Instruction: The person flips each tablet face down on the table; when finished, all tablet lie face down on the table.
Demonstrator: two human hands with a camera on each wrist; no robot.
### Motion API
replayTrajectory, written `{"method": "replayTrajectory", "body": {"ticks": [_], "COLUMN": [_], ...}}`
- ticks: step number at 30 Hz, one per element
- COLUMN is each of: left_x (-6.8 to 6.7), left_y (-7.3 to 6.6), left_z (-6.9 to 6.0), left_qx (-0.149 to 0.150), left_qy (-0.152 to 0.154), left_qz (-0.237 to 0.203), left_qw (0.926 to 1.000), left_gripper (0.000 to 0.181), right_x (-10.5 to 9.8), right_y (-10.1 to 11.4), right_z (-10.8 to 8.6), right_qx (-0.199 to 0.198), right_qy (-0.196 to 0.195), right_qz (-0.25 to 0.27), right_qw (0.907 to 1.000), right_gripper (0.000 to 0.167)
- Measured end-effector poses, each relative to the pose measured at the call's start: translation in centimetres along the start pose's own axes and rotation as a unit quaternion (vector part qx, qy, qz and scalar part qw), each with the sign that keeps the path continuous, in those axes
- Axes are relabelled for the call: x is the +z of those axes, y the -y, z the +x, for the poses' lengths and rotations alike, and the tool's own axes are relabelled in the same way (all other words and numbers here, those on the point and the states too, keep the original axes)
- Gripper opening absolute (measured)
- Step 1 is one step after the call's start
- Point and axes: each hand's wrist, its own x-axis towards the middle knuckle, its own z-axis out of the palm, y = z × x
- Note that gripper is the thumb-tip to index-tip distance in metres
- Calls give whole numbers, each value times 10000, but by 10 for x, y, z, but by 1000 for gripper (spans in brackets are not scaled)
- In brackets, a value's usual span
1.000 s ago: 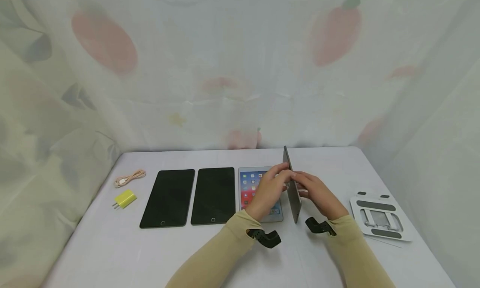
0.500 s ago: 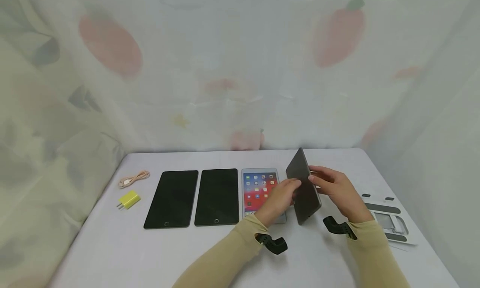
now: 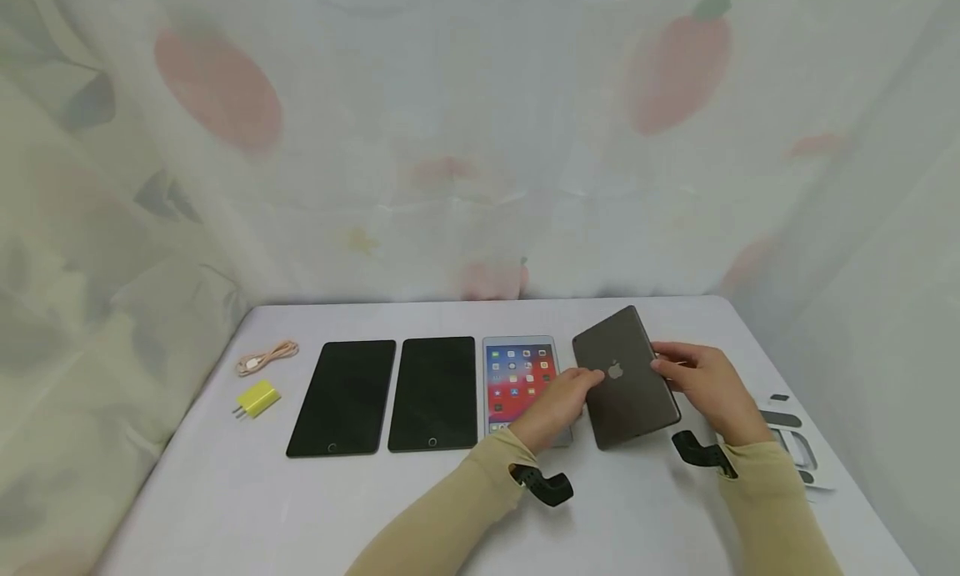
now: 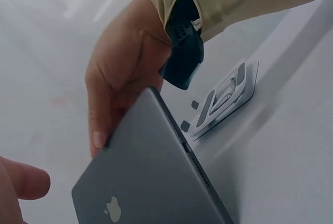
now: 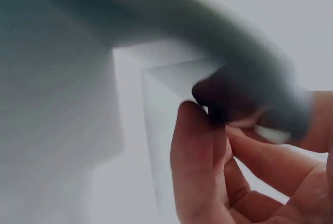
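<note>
A dark grey tablet (image 3: 630, 393) is held tilted above the table's right half, its back with the apple logo facing me. My right hand (image 3: 708, 388) pinches its right edge, thumb on the back, fingers behind. The left wrist view shows this grip at the corner of the tablet (image 4: 151, 166); the right wrist view is blurred. My left hand (image 3: 555, 405) is at the tablet's left side. In the head view its thumb overlaps the back, but in the left wrist view the thumb (image 4: 31, 181) appears apart from it. The other left fingers are mostly hidden.
Left of the hands lie a lit white tablet (image 3: 517, 376), partly under my left hand, and two black-screened tablets (image 3: 433, 393), (image 3: 345, 397). A pink cable (image 3: 266, 357) and yellow charger (image 3: 258, 398) lie far left. A folded white stand (image 3: 798, 443) sits right, partly covered.
The tablet has turned from edge-on until its back faces me. My right hand has moved right with its edge; my left hand has moved slightly right. The tablets on the table have stayed put.
</note>
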Motion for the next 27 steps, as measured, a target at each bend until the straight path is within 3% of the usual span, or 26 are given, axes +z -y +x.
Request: {"method": "replayTrajectory", "body": {"ticks": [9,14,27], "left_x": [-3,-4,-6], "left_y": [1,1,0], "left_z": [1,2,2], "left_qx": [7,-36,21], "left_qy": [99,62,-53], "left_qz": [-114,-90,59], "left_qw": [9999,9999,10000], "left_gripper": [61,59,57], "right_x": [4,8,15], "right_y": [-7,-7,-5], "right_z": [8,11,15], "right_qx": [507,776,1090], "right_qy": [-26,-16,343], "right_qz": [-15,-420,-780], "right_qw": [9987,9961,9904], "right_gripper": [63,69,85]}}
